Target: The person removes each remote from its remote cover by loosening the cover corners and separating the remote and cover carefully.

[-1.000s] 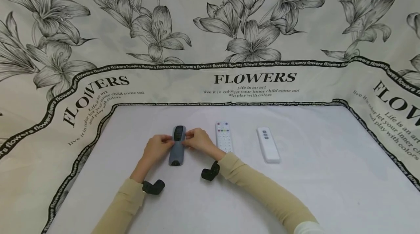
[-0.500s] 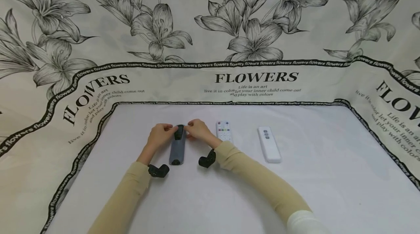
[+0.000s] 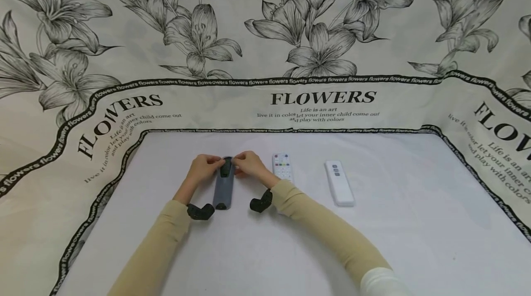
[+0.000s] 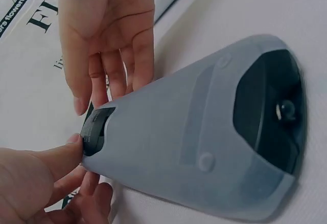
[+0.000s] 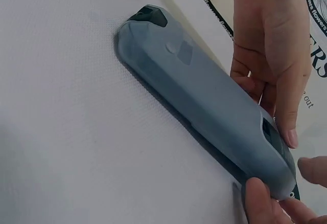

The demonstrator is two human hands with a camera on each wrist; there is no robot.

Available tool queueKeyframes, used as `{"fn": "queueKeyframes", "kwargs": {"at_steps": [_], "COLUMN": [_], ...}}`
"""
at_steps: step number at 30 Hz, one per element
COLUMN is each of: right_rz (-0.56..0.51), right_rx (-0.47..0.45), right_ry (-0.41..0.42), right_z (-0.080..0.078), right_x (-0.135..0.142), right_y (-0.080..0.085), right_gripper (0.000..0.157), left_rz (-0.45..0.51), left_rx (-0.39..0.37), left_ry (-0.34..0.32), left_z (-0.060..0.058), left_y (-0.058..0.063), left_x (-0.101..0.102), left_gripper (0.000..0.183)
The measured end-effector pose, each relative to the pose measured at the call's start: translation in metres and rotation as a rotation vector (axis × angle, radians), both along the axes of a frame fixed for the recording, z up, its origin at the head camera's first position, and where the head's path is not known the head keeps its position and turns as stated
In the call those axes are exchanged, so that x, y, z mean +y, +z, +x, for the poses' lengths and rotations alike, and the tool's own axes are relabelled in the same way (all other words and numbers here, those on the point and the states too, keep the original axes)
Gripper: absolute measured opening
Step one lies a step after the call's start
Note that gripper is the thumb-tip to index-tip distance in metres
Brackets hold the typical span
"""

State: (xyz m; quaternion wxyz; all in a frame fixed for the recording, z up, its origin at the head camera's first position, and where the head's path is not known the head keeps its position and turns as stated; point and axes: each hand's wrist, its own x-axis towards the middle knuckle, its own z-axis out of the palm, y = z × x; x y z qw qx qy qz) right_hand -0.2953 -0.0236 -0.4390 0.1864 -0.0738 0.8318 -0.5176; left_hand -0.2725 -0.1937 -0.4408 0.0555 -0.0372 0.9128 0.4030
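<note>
In the head view a remote control (image 3: 224, 192) in a grey-blue sleeve lies lengthwise on the white cloth. Dark openings show at both its ends. My left hand (image 3: 204, 168) pinches its far end from the left, its thumb (image 4: 69, 150) on the dark end in the left wrist view. From the other side my right hand (image 3: 251, 165) holds the sleeve's edge at that same end. A right fingertip (image 5: 257, 196) lies against the sleeve (image 5: 199, 98) in the right wrist view, while the right thumb stands slightly off it. The fingers under the remote are partly hidden.
Right of the hands lies a white remote with coloured buttons (image 3: 283, 166), its lower part covered by the right forearm. A plain white remote (image 3: 341, 184) lies farther right. Flower-printed cloth (image 3: 323, 102) rises behind the table. Black wrist cameras (image 3: 201, 212) hang beneath the wrists.
Both hands have slid from the middle of the sleeved remote up to its far end, mostly in the first half second. The remote has stayed nearly in place.
</note>
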Motion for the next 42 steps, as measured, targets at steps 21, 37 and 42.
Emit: {"fn": "queueKeyframes", "kwargs": {"at_steps": [21, 37, 42], "right_rz": [-0.089, -0.099, -0.044], "right_rx": [0.099, 0.244, 0.349], "right_ry": [-0.051, 0.017, 0.025], "right_z": [0.008, 0.021, 0.025], "right_x": [0.006, 0.015, 0.016], "right_y": [0.011, 0.022, 0.024], "right_gripper": [0.049, 0.041, 0.038], "left_rz": [0.14, -0.024, -0.014], "left_rx": [0.052, 0.283, 0.336], "left_ry": [0.014, -0.17, -0.189], "left_z": [0.013, 0.027, 0.031], "left_y": [0.007, 0.022, 0.023], "left_x": [0.0, -0.011, -0.014], "left_gripper": [0.042, 0.04, 0.038]}}
